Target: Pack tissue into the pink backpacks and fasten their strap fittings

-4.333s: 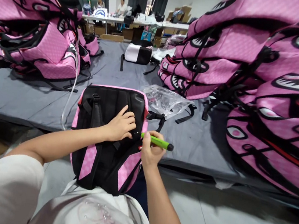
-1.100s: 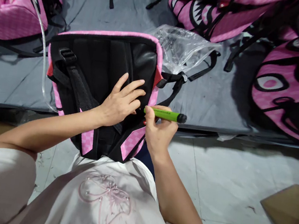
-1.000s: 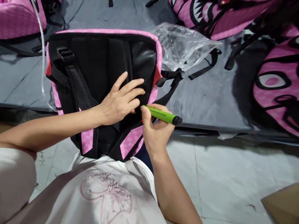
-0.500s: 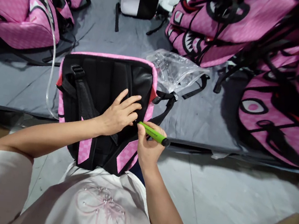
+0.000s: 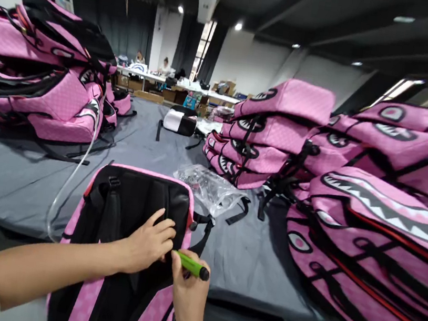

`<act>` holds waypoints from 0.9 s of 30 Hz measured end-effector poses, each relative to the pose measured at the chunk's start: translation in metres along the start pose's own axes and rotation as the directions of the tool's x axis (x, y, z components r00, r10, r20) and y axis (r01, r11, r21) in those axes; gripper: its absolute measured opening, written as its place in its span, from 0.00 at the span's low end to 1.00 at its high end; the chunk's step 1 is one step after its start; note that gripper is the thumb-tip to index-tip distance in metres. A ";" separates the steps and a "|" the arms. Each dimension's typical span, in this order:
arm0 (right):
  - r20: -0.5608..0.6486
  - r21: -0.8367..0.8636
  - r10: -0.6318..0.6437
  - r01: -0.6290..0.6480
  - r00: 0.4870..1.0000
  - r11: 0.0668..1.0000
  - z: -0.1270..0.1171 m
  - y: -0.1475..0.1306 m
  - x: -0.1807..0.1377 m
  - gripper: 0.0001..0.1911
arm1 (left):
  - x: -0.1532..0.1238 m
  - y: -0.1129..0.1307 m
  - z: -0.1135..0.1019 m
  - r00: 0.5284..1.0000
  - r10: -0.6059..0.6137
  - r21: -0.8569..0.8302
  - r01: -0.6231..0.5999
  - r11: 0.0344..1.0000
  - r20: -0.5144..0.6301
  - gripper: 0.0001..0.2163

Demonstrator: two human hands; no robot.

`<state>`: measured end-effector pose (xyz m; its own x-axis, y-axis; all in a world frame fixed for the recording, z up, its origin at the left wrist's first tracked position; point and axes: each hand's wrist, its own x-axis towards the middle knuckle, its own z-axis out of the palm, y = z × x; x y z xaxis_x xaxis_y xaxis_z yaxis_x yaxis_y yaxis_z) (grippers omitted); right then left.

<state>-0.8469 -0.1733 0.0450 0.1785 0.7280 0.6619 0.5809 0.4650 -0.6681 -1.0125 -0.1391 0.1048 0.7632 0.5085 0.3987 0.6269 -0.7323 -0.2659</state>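
A pink and black backpack (image 5: 136,187) leans over the table's front edge, its black back panel and shoulder straps facing me. My left hand (image 5: 151,239) lies on that panel with its fingers apart, pressing near the right side. Held in the fingers of my right hand (image 5: 188,290) is a bright green marker pen (image 5: 189,264) with a black end. The pen's other end points at the panel beside my left fingertips; its tip is hidden. A loose black strap (image 5: 203,233) hangs from the backpack's right side.
Stacks of pink backpacks stand at the left (image 5: 63,97) and right (image 5: 269,131) on the grey-covered table (image 5: 133,138). A clear plastic bag (image 5: 213,192), a white and black bag (image 5: 179,121) and a clear tube (image 5: 78,162) are there too. People sit far back.
My view has tilted up, so the room behind and the taller stacks now show. Both hands keep their places on the backpack, the pen still in my right hand.
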 end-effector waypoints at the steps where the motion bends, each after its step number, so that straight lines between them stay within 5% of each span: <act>1: -0.016 -0.004 0.011 -0.011 1.000 1.000 0.000 0.000 -0.001 0.15 | -0.001 0.001 0.000 1.000 -0.003 0.007 0.003 1.000 0.005 0.07; 8: -0.053 -0.109 -0.085 0.079 0.995 0.991 -0.002 -0.005 -0.010 0.12 | 0.006 -0.005 -0.010 0.996 0.079 0.052 -0.082 0.995 0.050 0.12; 14: -0.080 -0.036 -0.091 0.088 0.993 0.995 -0.013 -0.023 -0.007 0.11 | 0.014 -0.014 -0.031 0.947 0.217 0.125 -0.251 0.960 0.236 0.06; 19: -0.134 0.193 -0.152 0.176 0.979 0.965 -0.033 -0.039 -0.016 0.09 | 0.003 -0.024 -0.088 0.917 0.008 0.116 -0.058 0.992 0.399 0.03; 24: -0.025 0.366 -0.376 0.359 0.926 0.859 -0.061 -0.073 -0.016 0.22 | -0.002 0.000 -0.168 0.909 -0.223 0.119 0.192 0.974 0.352 0.04; 27: -0.046 0.351 -0.467 0.452 0.883 0.820 -0.068 -0.071 -0.006 0.22 | 0.004 0.012 -0.171 0.874 -0.378 0.043 0.384 0.922 0.305 0.07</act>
<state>-0.8350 -0.2448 0.1121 -0.0767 0.4025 0.9122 0.2785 0.8871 -0.3680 -1.0284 -0.2232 0.2531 0.4778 0.8595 0.1817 0.8780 -0.4606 -0.1301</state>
